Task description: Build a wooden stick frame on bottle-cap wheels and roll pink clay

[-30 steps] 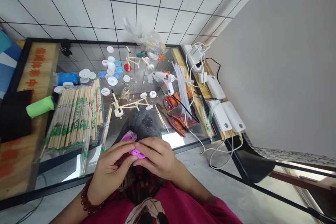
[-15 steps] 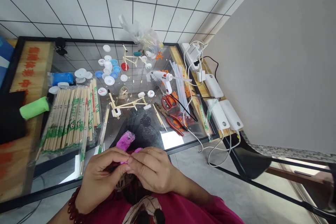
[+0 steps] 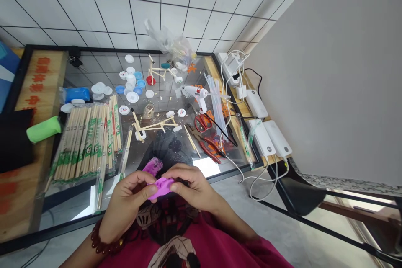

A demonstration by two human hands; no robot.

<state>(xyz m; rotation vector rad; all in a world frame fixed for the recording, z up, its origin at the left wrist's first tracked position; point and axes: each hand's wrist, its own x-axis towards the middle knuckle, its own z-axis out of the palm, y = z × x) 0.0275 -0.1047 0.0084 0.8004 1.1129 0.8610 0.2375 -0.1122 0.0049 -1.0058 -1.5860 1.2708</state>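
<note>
A lump of pink-purple modelling clay is held between both hands, just off the table's front edge. My left hand pinches its left end with thumb and fingers. At the other end, my right hand grips it between thumb and curled fingers. The clay looks soft and uneven, with folds on top. Just behind it on the glass lies a clear wrapper with more purple clay. Beyond that stands a small frame of wooden sticks with white bottle caps at its ends.
Wrapped chopsticks cover the left of the glass table, beside green clay and blue clay. Several bottle caps lie behind. On the right are pliers, scissors, a glue gun, glue sticks and cables.
My hands have moved apart, and the purple clay between them, mostly hidden before, now shows plainly. My right hand has turned, its thumb now visible on the clay.
</note>
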